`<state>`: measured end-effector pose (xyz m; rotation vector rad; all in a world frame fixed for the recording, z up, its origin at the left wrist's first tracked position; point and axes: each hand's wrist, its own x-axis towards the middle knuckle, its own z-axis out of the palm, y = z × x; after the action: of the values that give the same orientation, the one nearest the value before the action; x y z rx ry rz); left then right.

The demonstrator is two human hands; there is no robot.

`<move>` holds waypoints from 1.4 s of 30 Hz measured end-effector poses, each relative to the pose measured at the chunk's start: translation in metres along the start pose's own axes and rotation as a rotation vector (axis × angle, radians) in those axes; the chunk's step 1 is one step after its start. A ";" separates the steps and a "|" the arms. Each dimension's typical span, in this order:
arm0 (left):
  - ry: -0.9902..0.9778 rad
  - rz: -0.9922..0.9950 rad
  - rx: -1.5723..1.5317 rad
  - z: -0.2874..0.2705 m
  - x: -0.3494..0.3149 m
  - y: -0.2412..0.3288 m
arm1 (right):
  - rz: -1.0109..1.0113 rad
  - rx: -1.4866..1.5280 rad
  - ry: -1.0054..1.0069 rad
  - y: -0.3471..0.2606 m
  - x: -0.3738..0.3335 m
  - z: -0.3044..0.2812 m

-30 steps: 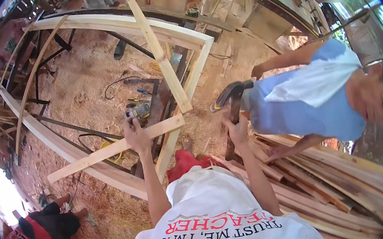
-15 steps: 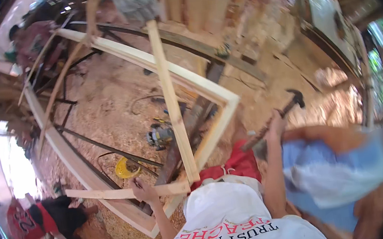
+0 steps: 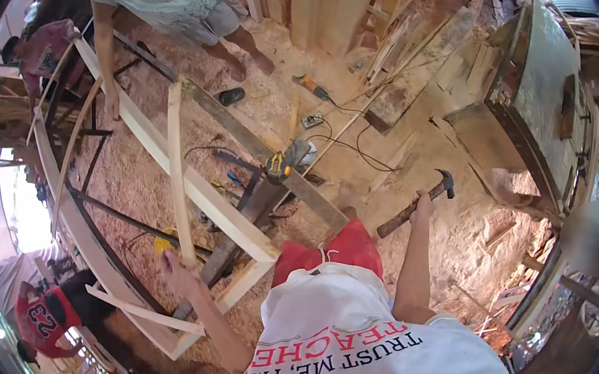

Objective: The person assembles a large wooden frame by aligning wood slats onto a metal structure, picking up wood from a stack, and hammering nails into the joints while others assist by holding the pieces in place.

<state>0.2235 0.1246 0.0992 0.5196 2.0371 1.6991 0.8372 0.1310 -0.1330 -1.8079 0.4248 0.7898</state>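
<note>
My left hand is closed at the near end of a long pale wooden slat, which leads away over the door-like timber frame. Part of that end is hidden by the hand. A second thin slat lies across the frame's near left part, its right end beside my left forearm. My right hand grips a claw hammer by its dark handle, out to the right with the head pointing away. The pale timber frame has a corner just in front of my red shorts.
A power tool rests on a dark beam. An orange corded tool lies on the sawdust floor. People stand at the far left, one touching the frame, and another sits in red. A cabinet-like wooden piece stands right.
My view has shifted, and the person in blue at my right is mostly gone from it. The long slat and my left hand have moved left. The hammer stays in my right hand.
</note>
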 end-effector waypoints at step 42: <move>0.013 -0.209 -0.509 0.436 -0.101 0.120 | -0.879 -1.648 -1.445 -0.306 0.042 0.501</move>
<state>0.5491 0.4485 0.1601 0.1216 1.5132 1.9869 0.9015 0.7108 -0.0572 -1.6668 -2.3341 1.6032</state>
